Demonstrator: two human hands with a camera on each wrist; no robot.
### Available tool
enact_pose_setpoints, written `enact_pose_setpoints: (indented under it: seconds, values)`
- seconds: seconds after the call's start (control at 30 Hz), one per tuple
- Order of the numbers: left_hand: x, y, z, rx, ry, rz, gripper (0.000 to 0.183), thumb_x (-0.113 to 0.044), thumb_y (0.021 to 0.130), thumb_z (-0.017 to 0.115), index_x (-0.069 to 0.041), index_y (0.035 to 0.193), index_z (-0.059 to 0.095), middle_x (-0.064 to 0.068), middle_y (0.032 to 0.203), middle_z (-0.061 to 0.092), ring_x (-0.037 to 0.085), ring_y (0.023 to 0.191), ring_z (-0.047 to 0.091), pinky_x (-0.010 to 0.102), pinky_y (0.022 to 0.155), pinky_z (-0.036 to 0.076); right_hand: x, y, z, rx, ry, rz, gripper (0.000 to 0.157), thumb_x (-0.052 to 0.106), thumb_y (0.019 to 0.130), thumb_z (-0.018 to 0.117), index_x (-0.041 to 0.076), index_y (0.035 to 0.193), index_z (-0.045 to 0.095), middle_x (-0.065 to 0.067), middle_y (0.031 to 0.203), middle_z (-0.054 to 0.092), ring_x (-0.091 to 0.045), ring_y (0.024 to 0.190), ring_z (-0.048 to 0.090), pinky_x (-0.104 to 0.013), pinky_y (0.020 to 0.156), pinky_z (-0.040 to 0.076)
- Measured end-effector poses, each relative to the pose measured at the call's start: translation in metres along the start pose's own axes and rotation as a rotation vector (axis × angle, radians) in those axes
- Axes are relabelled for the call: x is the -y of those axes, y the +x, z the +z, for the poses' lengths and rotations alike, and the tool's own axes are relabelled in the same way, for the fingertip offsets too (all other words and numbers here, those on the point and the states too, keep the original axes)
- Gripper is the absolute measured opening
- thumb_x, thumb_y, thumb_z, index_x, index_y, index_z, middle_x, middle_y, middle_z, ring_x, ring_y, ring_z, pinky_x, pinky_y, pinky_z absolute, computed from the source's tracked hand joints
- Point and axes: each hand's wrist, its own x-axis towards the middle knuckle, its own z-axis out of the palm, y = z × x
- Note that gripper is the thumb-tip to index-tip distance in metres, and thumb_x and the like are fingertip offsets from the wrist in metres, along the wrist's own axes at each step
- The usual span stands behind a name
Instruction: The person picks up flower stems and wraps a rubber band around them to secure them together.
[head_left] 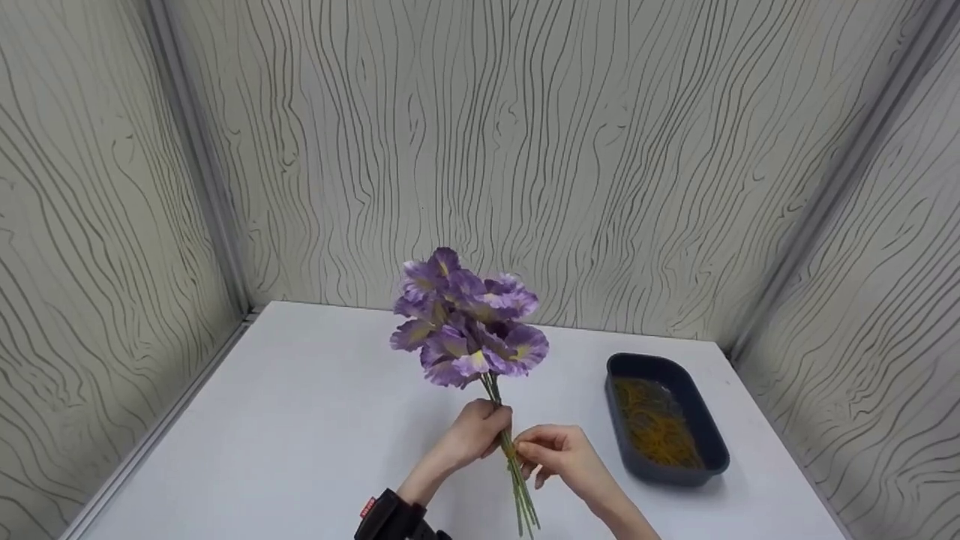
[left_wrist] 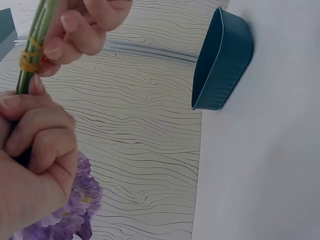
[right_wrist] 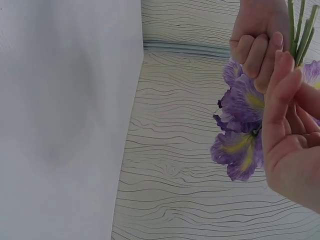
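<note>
A bunch of purple artificial flowers [head_left: 469, 319] with yellow centres stands tilted over the table, blossoms up and away. My left hand [head_left: 471, 435] grips the green stems [head_left: 523, 501] just under the blossoms. Below that grip, a yellow rubber band [left_wrist: 31, 54] is wound round the stems, as the left wrist view shows. My right hand [head_left: 568, 459] has thumb and forefinger brought together at the band, pinching it against the side of the stems. In the right wrist view those fingertips partly cover the stems, and the band is hidden.
A dark blue-grey plastic box [head_left: 667, 474] stands on the right of the white table [head_left: 300, 420], with many yellow rubber bands [head_left: 660, 431] inside. Wood-grain patterned panels [head_left: 480, 150] enclose the table at the back and both sides.
</note>
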Motion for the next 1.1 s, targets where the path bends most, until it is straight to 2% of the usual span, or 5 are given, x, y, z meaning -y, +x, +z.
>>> enact_pose_setpoints:
  seconds: [0.17,0.27,0.57,0.9,1.1]
  values:
    - [0.024,0.012,0.004,-0.031,0.093,0.004,0.039,-0.007,0.087,0.042,-0.008,0.048,0.040,-0.015,0.035,0.026,0.001,0.030,0.025,0.021,0.035,0.018,0.000,-0.001,-0.001,-0.002,0.010,0.048,0.027,0.004,0.091,0.051,-0.020,0.104,0.052,-0.012,0.084,0.063,-0.014,0.068,0.061,-0.027,0.058,0.050]
    - [0.030,0.016,0.004,-0.044,0.125,-0.003,0.038,-0.007,0.086,0.043,-0.009,0.048,0.040,-0.013,0.035,0.027,0.001,0.029,0.026,0.022,0.035,0.018,-0.001,-0.001,-0.001,0.004,0.012,0.056,0.028,0.004,0.092,0.051,-0.020,0.106,0.050,-0.015,0.088,0.063,-0.015,0.072,0.062,-0.028,0.061,0.050]
    - [0.029,0.020,0.007,-0.080,0.210,-0.012,0.036,-0.009,0.083,0.046,-0.014,0.048,0.039,-0.011,0.039,0.029,0.003,0.033,0.027,0.021,0.035,0.021,-0.001,-0.003,-0.001,-0.010,-0.039,0.075,0.030,0.005,0.092,0.050,-0.020,0.107,0.049,-0.017,0.093,0.061,-0.020,0.078,0.061,-0.030,0.065,0.050]
    - [0.036,0.027,0.016,-0.124,0.328,0.064,0.035,-0.008,0.083,0.050,-0.017,0.053,0.035,-0.012,0.048,0.026,0.002,0.040,0.023,0.020,0.040,0.019,-0.009,0.000,0.005,-0.167,-0.105,0.152,0.029,0.008,0.083,0.065,-0.012,0.101,0.056,-0.013,0.085,0.063,-0.021,0.076,0.062,-0.036,0.062,0.051]
    - [0.040,0.031,0.023,-0.156,0.402,0.081,0.034,-0.008,0.080,0.051,-0.017,0.052,0.034,-0.013,0.048,0.024,0.003,0.042,0.023,0.020,0.041,0.019,-0.015,0.001,0.008,-0.219,-0.115,0.160,0.026,0.003,0.082,0.065,-0.013,0.098,0.054,-0.011,0.083,0.063,-0.021,0.074,0.062,-0.036,0.060,0.051]
